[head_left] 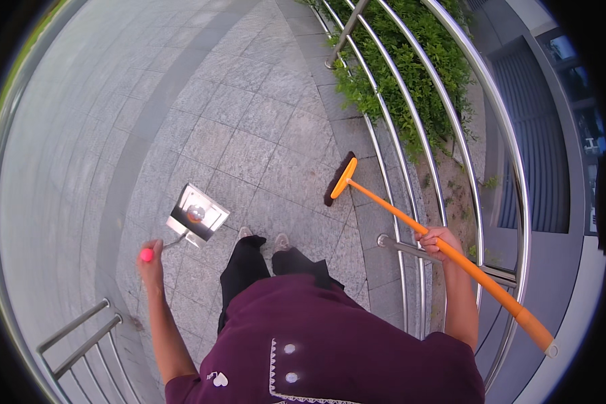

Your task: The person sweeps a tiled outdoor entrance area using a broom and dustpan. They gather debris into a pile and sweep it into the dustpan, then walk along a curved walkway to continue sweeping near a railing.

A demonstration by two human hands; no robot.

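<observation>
My left hand (151,261) is closed around the upright handle of a dustpan; the handle's pink end shows above the fist. The dustpan (212,214) is metallic and boxy, held low at the left, with something round and clear in it that I cannot name. On the right, my right hand (442,242) grips the orange shaft of a broom (397,213). Its orange head with dark bristles (341,178) rests on the paving beside the railing, ahead and to the right of my feet. The shaft's thick end reaches back past my right arm.
Curved metal railing (475,161) runs along my right, with green shrubs (411,74) and a soil strip behind it. Another metal railing (81,343) stands at the lower left. Grey stone paving (229,101) stretches ahead. A building wall with louvres (528,135) is at the far right.
</observation>
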